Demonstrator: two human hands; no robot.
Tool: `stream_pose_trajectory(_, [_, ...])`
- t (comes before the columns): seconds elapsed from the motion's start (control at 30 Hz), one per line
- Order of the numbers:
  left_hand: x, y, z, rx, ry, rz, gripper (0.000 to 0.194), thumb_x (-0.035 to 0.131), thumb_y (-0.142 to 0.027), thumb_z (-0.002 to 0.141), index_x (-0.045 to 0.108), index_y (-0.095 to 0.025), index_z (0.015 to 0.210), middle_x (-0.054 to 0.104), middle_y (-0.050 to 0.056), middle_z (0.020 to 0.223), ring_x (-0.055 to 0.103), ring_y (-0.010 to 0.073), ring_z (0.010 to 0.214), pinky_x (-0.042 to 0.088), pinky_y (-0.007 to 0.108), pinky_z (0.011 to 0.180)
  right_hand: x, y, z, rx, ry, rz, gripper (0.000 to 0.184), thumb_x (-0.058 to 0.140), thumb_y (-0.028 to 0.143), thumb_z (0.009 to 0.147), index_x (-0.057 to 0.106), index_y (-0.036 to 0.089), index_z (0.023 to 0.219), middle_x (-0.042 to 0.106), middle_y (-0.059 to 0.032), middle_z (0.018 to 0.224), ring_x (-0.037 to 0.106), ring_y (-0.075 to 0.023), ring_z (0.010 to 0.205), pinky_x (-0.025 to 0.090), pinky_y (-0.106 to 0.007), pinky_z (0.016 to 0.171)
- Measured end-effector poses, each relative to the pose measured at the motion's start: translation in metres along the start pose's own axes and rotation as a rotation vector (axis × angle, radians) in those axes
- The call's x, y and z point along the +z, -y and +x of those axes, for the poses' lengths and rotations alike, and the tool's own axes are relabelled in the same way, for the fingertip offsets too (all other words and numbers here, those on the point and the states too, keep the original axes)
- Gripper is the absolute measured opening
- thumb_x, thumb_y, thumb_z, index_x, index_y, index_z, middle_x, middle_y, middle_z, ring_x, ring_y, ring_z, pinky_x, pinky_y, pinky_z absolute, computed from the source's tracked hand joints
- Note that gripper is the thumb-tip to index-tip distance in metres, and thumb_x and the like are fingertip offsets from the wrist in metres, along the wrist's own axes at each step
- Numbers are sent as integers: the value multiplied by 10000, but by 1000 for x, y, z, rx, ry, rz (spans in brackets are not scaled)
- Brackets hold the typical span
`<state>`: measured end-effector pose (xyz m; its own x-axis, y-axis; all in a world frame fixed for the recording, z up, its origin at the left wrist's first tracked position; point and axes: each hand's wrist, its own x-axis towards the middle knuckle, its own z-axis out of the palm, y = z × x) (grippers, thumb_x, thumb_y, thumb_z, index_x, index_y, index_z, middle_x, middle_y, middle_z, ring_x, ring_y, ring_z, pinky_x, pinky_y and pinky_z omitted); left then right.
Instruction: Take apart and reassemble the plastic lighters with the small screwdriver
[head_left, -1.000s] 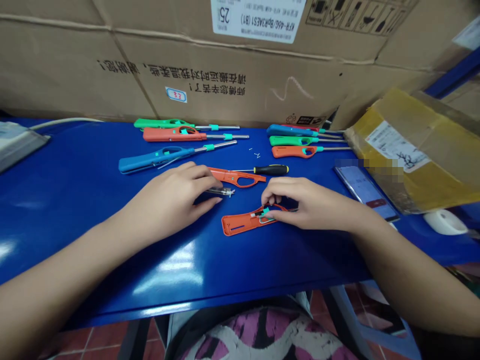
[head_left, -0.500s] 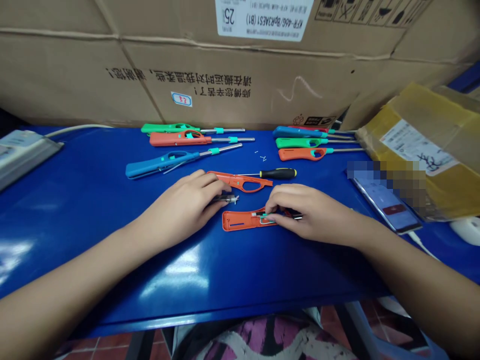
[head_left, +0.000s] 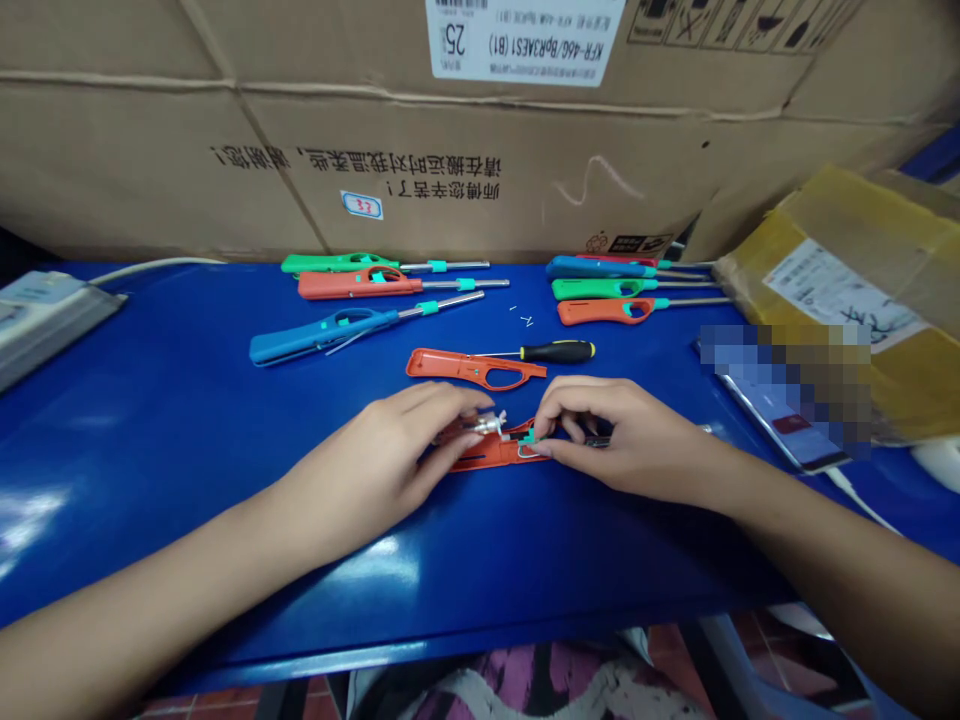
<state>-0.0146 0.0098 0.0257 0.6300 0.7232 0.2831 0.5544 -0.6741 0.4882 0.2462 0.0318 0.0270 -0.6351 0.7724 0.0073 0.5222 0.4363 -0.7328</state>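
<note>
My left hand (head_left: 397, 440) pinches a small lighter gas tank (head_left: 486, 425) with a pale valve end, held just above an open orange lighter shell half (head_left: 491, 457). That half lies on the table, its right part hidden under my right hand (head_left: 626, 435). The right thumb and fingers are closed on a teal trigger (head_left: 529, 437) in the shell, beside a thin white wire. A metal tube (head_left: 598, 441) shows under the right palm. The other orange shell half (head_left: 442, 367) lies behind my hands.
A black-and-yellow screwdriver (head_left: 559, 351) rests behind the hands, with several tiny screws (head_left: 527, 320) farther back. Several lighters lie at back left, such as a blue one (head_left: 322, 335), and more at back right (head_left: 604, 312). A phone (head_left: 784, 410) and yellow-taped package (head_left: 847, 290) are rightward; a cardboard box (head_left: 420, 130) stands behind.
My left hand has moved right and toward me, bringing the gas tank over the orange shell half. My right hand stays at the trigger, nearly in place.
</note>
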Motion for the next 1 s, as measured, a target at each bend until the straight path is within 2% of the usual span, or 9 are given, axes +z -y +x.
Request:
stream_pose_trajectory(0.17, [7, -6, -2, 17, 66, -47, 232, 514, -185, 1030, 632, -193, 1229, 704, 58, 1108, 676, 162, 994, 569, 289, 854, -3, 1, 0, 147, 27, 83, 87, 638, 258, 905, 698, 198, 891, 440, 74, 594, 401, -84, 546, 323, -235, 518])
stream_pose_trajectory(0.37, [10, -4, -2, 20, 65, -53, 220, 537, -170, 1019, 648, -175, 1209, 705, 51, 1090, 663, 158, 989, 550, 278, 855, -2, 2, 2, 73, 49, 115, 128, 628, 246, 917, 740, 193, 886, 632, 16, 781, 460, -86, 627, 351, -243, 564])
stream_pose_trajectory(0.57, [12, -4, -2, 33, 53, -59, 210, 547, -174, 1019, 652, -161, 1200, 701, 45, 1091, 652, 145, 997, 537, 264, 877, 0, 0, 3, 114, 55, 181, 108, 640, 254, 904, 694, 177, 852, 550, 45, 698, 434, -83, 605, 358, -238, 562])
stream_pose_trajectory(1.0, [13, -5, -2, 22, 51, -78, 222, 556, -168, 1014, 654, -156, 1213, 699, 46, 1094, 651, 143, 992, 531, 263, 879, 1, -1, 3, 121, 46, 180, 107, 636, 259, 902, 692, 182, 853, 562, 40, 710, 457, -87, 620, 375, -239, 572])
